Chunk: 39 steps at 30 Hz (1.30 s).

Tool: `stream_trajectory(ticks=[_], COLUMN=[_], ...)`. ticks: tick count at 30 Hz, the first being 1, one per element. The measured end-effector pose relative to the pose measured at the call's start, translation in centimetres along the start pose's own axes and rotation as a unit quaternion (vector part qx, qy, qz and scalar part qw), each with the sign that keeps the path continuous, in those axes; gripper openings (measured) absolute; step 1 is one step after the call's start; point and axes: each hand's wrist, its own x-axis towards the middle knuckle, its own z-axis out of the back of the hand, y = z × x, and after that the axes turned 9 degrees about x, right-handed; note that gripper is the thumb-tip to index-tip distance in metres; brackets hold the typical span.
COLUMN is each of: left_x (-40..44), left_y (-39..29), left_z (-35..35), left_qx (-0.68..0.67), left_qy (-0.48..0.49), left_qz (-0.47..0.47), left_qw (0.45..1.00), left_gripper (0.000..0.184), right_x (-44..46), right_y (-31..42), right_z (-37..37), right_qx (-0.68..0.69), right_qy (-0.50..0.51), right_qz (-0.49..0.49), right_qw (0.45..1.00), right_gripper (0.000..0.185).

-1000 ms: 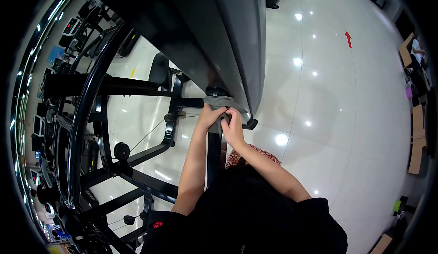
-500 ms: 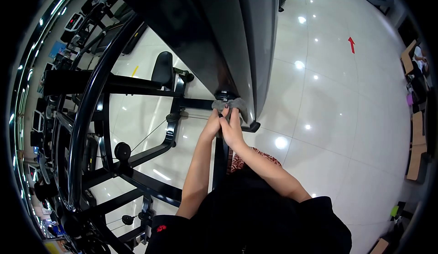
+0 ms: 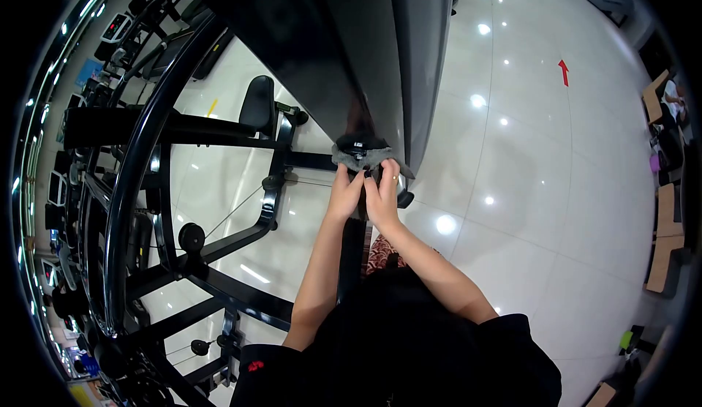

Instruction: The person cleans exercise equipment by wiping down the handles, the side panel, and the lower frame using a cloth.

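A grey cloth (image 3: 344,158) is bunched around a round black part (image 3: 354,148) at the lower end of the tall dark machine panel (image 3: 322,49). My left hand (image 3: 342,195) grips the cloth's left side, its fingers mostly tucked from sight. On the other side my right hand (image 3: 383,196), with a ring on one finger, is closed on the cloth's right part. The two hands are close together, thumbs near each other. Just below them runs a black machine beam (image 3: 354,250), partly covered by my forearms.
To the left stands a black gym frame with a curved tube (image 3: 124,209), a padded seat (image 3: 257,106), a pulley (image 3: 191,237) and a cable. Treadmills line the far left. A red arrow (image 3: 564,73) marks the shiny tiled floor. Wooden-topped furniture (image 3: 664,239) and a seated person are at far right.
My hands have moved slightly apart, and the right hand has shifted right along the cloth. More of the cloth now shows around the black part. The view has shifted a little.
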Motion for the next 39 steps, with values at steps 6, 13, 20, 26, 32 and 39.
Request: stream_trajectory(ticks=[6,13,20,26,32,39], left_x=[0.5,2.3,2.3,1.7,2.1,2.7], left_y=[-1.9,1.2,0.7,0.6,-0.1,0.6], left_z=[0.9,1.3,1.0,0.6,1.2,2.0], left_qx=[0.130,0.146,0.035,-0.056,-0.119,-0.201], left_qy=[0.023,0.065,0.129,0.101,0.174,0.228], left_qz=[0.142,0.135,0.093,0.143,0.226,0.348], left_qw=[0.981,0.978,0.987,0.983,0.951,0.887], left_gripper=[0.044,0.077,0.065,0.055,0.052,0.048], right_x=[-0.4,-0.9,-1.2,-0.9,0.3,0.3], right_y=[-1.7,-4.8,-6.6,-7.1,-6.1,-6.4], right_z=[0.4,1.1,0.3,-0.3,0.0,-0.1], right_qx=[-0.017,0.027,0.010,0.083,0.224,0.248], right_qy=[-0.014,-0.001,-0.017,0.015,0.079,0.104], right_qz=[-0.070,-0.126,-0.131,-0.202,-0.435,-0.459], right_qw=[0.997,0.992,0.991,0.976,0.869,0.847], right_gripper=[0.042,0.047,0.052,0.051,0.080,0.084])
